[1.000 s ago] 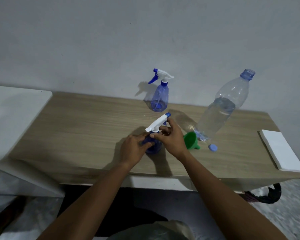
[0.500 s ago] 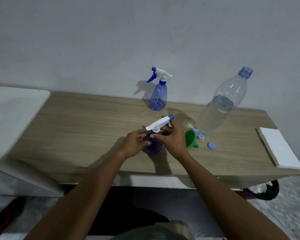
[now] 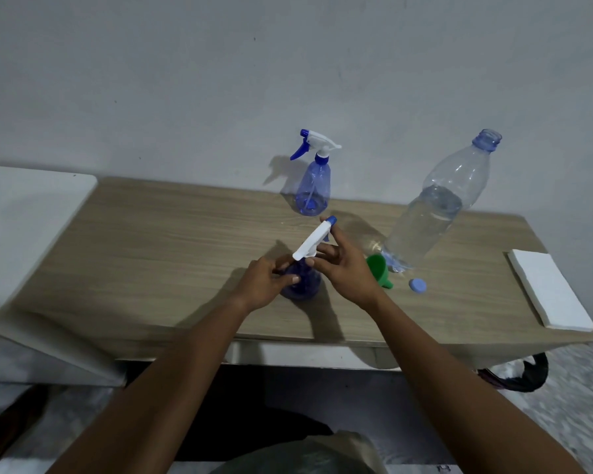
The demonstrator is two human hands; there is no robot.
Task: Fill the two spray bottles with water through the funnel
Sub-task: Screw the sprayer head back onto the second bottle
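Light, thin-walled and likely tippy, the near spray bottle [image 3: 303,285] is gripped round its body by the left hand [image 3: 266,283] while the right hand [image 3: 348,273] pinches its trigger head [image 3: 314,241].

Left hand [image 3: 262,285] curled in grip, right hand [image 3: 348,273] fingers [image 3: 326,260] pinching

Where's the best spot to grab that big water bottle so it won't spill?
Probably round its wide middle, near the waterline, coming from the near right side. The water bottle stands open, its cap off, so a grip there keeps it steady. The funnel lies at its base on the left, and the wall is close behind.
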